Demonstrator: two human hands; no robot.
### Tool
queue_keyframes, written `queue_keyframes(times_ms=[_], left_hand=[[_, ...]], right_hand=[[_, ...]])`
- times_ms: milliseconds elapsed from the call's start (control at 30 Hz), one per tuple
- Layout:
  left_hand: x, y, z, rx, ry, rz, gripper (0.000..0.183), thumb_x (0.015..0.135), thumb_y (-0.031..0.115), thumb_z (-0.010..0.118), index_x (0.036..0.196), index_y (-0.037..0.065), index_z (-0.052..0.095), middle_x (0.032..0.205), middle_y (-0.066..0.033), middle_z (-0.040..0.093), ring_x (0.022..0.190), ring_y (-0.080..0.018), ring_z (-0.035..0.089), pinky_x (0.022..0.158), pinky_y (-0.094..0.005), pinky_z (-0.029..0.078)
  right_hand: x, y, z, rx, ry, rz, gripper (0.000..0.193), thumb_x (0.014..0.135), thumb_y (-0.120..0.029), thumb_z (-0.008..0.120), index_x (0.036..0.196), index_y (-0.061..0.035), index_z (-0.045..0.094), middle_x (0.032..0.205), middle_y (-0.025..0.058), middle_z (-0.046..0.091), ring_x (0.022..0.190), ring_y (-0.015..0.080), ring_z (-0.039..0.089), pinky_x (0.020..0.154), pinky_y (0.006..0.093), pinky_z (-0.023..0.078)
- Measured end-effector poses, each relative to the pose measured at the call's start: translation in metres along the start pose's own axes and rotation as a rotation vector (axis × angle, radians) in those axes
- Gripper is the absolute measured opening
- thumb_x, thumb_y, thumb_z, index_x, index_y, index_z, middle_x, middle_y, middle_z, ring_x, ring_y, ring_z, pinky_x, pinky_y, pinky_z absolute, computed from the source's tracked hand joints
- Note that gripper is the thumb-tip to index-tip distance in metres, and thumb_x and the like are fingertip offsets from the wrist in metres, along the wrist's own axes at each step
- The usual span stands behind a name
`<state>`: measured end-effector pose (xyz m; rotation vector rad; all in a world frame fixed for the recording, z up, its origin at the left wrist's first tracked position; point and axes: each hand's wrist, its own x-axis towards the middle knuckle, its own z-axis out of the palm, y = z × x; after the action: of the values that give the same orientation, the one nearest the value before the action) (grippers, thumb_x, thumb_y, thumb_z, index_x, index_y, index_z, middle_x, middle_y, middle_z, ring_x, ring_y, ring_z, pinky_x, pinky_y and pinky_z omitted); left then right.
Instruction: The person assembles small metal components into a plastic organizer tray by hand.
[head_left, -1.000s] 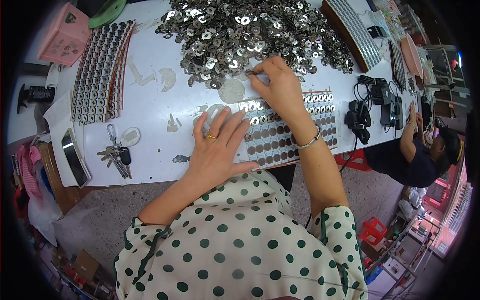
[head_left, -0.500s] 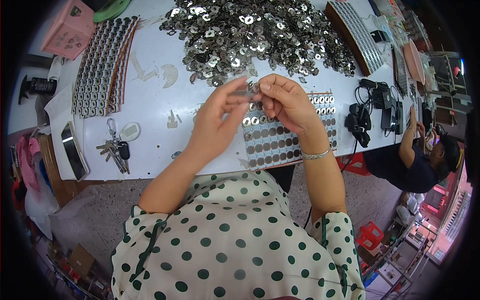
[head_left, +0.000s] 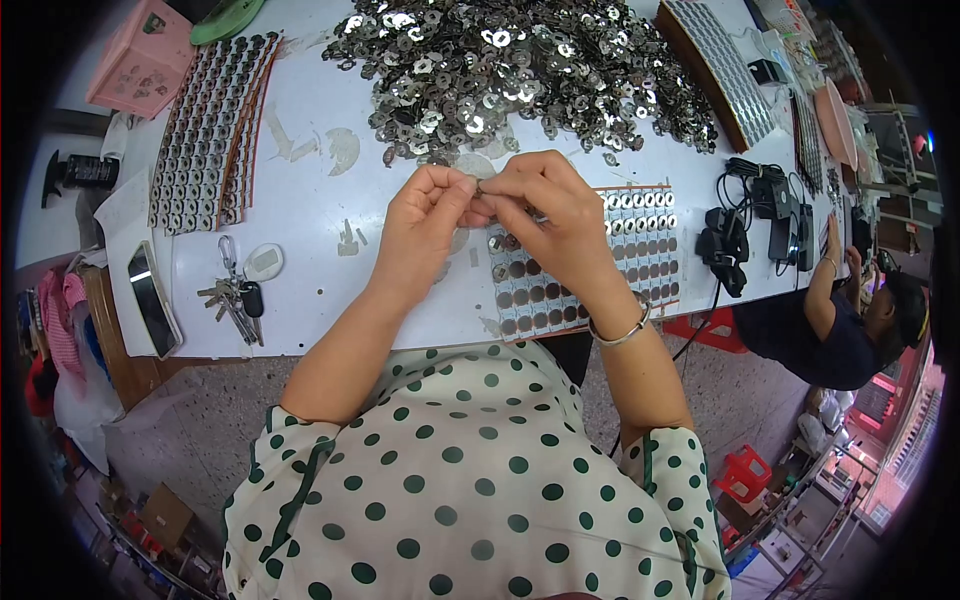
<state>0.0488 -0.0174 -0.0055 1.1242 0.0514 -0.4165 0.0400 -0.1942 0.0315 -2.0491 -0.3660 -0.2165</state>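
My left hand (head_left: pixel 418 228) and my right hand (head_left: pixel 550 212) meet fingertip to fingertip above the table. Both are closed in a pinch on a small metal piece (head_left: pixel 478 187), mostly hidden by the fingers. Under and beside my right hand lies a flat panel (head_left: pixel 600 285) with rows of round cells. Its farther rows carry shiny notched metal discs (head_left: pixel 640 205), while the nearer rows show plain dark circles. Just beyond my hands spreads a large heap of loose notched metal discs (head_left: pixel 500 75).
At the left stand stacked filled panels (head_left: pixel 210 135), a pink box (head_left: pixel 143 60), a phone (head_left: pixel 152 298) and keys (head_left: pixel 235 300). More panels (head_left: pixel 715 75), black cabled devices (head_left: pixel 722 245) and a co-worker (head_left: pixel 825 320) are at the right.
My left hand's spread fingers have closed into a pinch, meeting the right fingertips. My right hand has turned and moved slightly left. The heap and panels look unchanged.
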Motion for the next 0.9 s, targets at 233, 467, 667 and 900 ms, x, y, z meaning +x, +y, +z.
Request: queue_keyframes(times_ms=[233, 467, 667, 900], left_hand=[[-0.002, 0.005, 0.005, -0.097, 0.053, 0.012, 0.012, 0.107, 0.013, 0.053, 0.109, 0.002, 0.051, 0.105, -0.0138, 0.067, 0.095, -0.0221, 0.072, 0.086, -0.0342, 0.059], [-0.007, -0.005, 0.001, -0.105, 0.005, 0.024, 0.01, 0.107, 0.014, 0.053, 0.11, 0.003, 0.052, 0.107, -0.0122, 0.068, 0.095, -0.0178, 0.07, 0.087, -0.0311, 0.057], [-0.026, 0.005, 0.015, -0.188, -0.086, 0.013, 0.012, 0.106, 0.011, 0.055, 0.115, 0.002, 0.054, 0.108, -0.0096, 0.069, 0.102, -0.0148, 0.067, 0.089, -0.0291, 0.056], [-0.038, -0.006, 0.012, 0.207, -0.194, 0.11, 0.01, 0.101, 0.006, 0.063, 0.11, 0.003, 0.061, 0.109, -0.0075, 0.069, 0.102, -0.0134, 0.066, 0.082, -0.0282, 0.055]], right_hand=[[-0.002, 0.021, 0.005, 0.359, 0.109, 0.342, 0.027, 0.088, -0.002, 0.073, 0.115, -0.0053, 0.07, 0.105, 0.0081, 0.064, 0.082, 0.0137, 0.066, 0.066, 0.0261, 0.056], [-0.001, -0.007, 0.002, -0.139, 0.016, -0.171, 0.031, 0.088, -0.003, 0.072, 0.118, -0.0085, 0.069, 0.109, 0.0107, 0.064, 0.079, 0.0233, 0.063, 0.07, 0.0319, 0.054], [-0.02, -0.008, -0.003, 0.297, 0.055, 0.135, 0.02, 0.093, -0.001, 0.069, 0.113, -0.0036, 0.072, 0.101, 0.0072, 0.069, 0.089, 0.0192, 0.068, 0.078, 0.0284, 0.056], [-0.041, -0.009, -0.017, 0.984, 0.028, 0.551, 0.015, 0.095, 0.0, 0.07, 0.11, 0.0021, 0.071, 0.1, 0.0055, 0.072, 0.09, 0.0096, 0.067, 0.077, 0.0227, 0.056]])
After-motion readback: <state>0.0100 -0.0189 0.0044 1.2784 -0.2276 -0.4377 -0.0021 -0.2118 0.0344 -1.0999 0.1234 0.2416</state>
